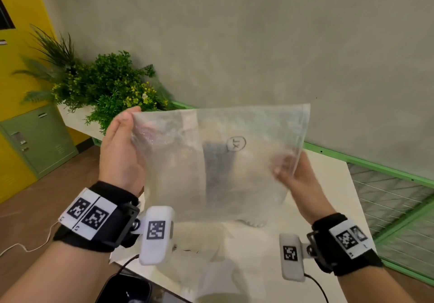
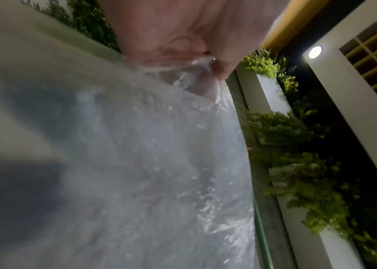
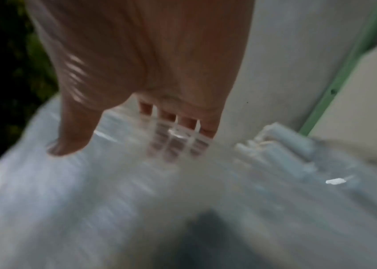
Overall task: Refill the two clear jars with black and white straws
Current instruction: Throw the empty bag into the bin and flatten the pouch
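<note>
I hold a flat, translucent plastic bag (image 1: pixel 220 161) up over the table with both hands. It bears a round stamped mark. My left hand (image 1: pixel 119 147) pinches the bag's upper left corner; in the left wrist view the thumb (image 2: pixel 224 69) presses the crinkled bag (image 2: pixel 148 163) against the fingers. My right hand (image 1: pixel 298 178) grips the right edge, thumb (image 3: pixel 72 134) in front and fingers (image 3: pixel 176 145) behind the film. A bundle of white straws (image 3: pixel 281 145) lies beyond the bag, and its ends (image 1: pixel 256 222) peek out under the lower edge. A dark blur shows through the bag. The jars are hidden.
A white table (image 1: pixel 328 208) lies below, edged at the back by a green rail (image 1: pixel 364 161) along a grey wall. Wire mesh (image 1: pixel 399 208) is at the right. Potted plants (image 1: pixel 105 86) and a green cabinet (image 1: pixel 40 138) stand at the left. A dark object (image 1: pixel 124 288) sits near the front edge.
</note>
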A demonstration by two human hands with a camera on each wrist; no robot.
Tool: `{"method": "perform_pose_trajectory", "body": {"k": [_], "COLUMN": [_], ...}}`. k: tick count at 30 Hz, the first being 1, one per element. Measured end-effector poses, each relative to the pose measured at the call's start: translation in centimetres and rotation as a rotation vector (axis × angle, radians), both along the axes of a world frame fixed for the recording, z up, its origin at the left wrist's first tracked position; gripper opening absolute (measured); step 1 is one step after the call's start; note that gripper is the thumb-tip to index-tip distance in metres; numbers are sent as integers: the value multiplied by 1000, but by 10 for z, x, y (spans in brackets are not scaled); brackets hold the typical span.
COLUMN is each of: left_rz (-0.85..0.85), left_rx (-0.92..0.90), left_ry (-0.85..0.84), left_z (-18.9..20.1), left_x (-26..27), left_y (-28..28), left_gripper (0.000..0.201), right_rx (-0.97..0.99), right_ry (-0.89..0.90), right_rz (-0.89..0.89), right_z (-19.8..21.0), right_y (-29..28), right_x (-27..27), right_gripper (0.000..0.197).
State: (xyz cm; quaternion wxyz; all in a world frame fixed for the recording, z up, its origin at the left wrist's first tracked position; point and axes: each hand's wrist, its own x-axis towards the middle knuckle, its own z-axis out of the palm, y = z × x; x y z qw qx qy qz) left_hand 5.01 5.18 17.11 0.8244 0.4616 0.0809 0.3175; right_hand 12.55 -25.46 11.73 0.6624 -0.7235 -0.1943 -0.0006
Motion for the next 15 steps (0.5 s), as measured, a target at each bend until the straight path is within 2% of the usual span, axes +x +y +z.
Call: {"method": "perform_pose_trajectory", "body": {"k": [2,4,7,10,12,14,15], "left_rz": [-6,8,5,31,-8,-157,-269], "left_rx": [-30,3,84,163,254,318,344], "left_ry": [-27,-17,17,160,296,498,611], "left_z": [3,5,3,-6,-22,-52,-72], "left_x": [3,4,7,14,16,12,9], "left_y": [7,16,27,36,38,32,28], "left_gripper": [23,24,25,32,49,78,85], "right_rx": [-288,-325,-137,55,153,246,298], "right_ry": [66,97,194,277,316,356,379], "right_rz": [36,-22,-158,-225,-287,-320,-329], "right_z": [-32,-58,-65,-58,-57,-61,-64], "right_y": [-5,-9,-9,-6,-2,5,10], "right_x": [-5,-9,-8,0,5,7,7], "right_gripper": [65,56,30,27,30,31,31]}}
